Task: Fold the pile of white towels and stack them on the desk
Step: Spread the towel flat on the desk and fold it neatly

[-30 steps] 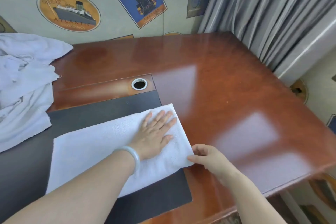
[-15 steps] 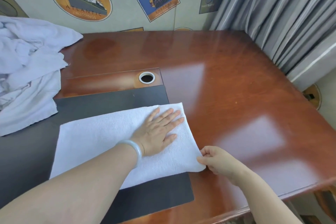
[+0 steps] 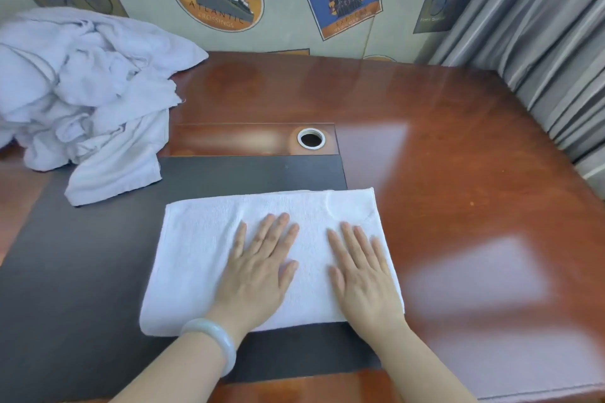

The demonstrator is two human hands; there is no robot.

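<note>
Folded towel lay flat on the black mat, its right edge over the desk wood, near centre. Both hands pressed on it w/ fingers straight & spread: left hand mid-towel, right hand by its right edge. Unfolded pile sat far left, one towel drooping onto the mat.

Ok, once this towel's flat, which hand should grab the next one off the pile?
Left, probably. The pile lies far left, nearer the left hand. The right hand lies flat at the right edge of the towel, farther off.
</note>
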